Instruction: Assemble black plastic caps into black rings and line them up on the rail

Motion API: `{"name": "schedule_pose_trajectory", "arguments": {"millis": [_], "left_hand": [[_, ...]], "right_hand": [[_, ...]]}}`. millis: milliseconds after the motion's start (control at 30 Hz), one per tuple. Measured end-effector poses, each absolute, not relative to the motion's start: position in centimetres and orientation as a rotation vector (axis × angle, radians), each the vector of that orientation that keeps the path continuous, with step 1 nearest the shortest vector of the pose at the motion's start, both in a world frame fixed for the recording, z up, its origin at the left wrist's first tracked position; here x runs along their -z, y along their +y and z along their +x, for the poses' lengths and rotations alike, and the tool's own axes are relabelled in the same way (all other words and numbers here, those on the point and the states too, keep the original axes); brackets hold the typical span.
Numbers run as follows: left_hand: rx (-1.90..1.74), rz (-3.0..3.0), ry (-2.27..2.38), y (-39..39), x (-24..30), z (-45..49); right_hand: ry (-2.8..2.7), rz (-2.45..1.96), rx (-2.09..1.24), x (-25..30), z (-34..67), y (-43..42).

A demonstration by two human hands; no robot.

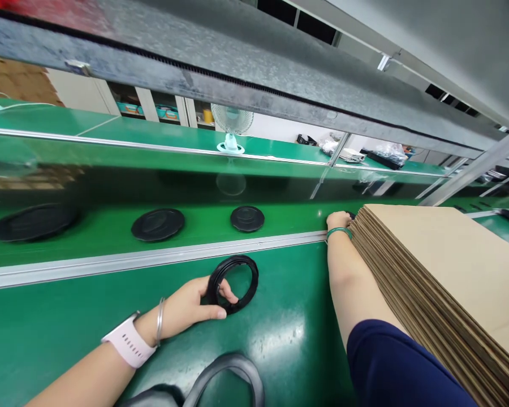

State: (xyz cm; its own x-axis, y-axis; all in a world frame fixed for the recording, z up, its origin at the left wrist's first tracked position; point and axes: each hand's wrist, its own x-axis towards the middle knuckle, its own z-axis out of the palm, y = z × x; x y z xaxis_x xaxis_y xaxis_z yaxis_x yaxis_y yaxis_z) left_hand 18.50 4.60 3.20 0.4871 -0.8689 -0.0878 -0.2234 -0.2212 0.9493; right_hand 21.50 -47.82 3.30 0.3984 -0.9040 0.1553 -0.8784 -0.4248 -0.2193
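My left hand (199, 302) is closed around one side of a black plastic ring (251, 294), held tilted above the green worktop, with its thumb below and fingers through the opening. The ring's thick left side may be more than one ring together; I cannot tell. My right hand (338, 219) reaches far forward over the green belt, fingers curled, beside the cardboard stack. A small dark edge (352, 215) shows by its fingers, mostly hidden. Black round discs lie on the belt: a small one (247, 219), a middle one (158, 224) and a blurred one (34, 222) at left.
A tall stack of cardboard sheets (445, 243) stands at right, against my right arm. Grey-black curved parts (237, 362) lie at the bottom edge. A metal rail (152, 259) borders the belt. Beyond are a small fan (231, 127) and a metal overhead beam (237, 96).
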Motion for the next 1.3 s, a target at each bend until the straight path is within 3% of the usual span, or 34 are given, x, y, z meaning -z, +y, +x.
{"name": "schedule_pose_trajectory", "arguments": {"millis": [133, 367, 667, 1300], "left_hand": [[0.804, 1.708, -0.929, 4.5, -3.1, 18.6], [0.803, 1.728, -0.937, 4.5, -3.2, 18.6], [0.814, 1.617, -0.919, 4.7, -3.5, 18.0], [0.471, 1.793, -0.847, 3.9, -3.0, 18.1]], "right_hand": [[1.465, -2.651, 0.454, -3.1, 21.5, -45.7], [0.583, -2.859, 0.679, -1.4, 22.5, -42.0], [-0.063, -2.841, 0.559, -0.8, 22.4, -42.7], [0.584, -2.619, 0.634, -1.6, 23.2, -40.8]]}}
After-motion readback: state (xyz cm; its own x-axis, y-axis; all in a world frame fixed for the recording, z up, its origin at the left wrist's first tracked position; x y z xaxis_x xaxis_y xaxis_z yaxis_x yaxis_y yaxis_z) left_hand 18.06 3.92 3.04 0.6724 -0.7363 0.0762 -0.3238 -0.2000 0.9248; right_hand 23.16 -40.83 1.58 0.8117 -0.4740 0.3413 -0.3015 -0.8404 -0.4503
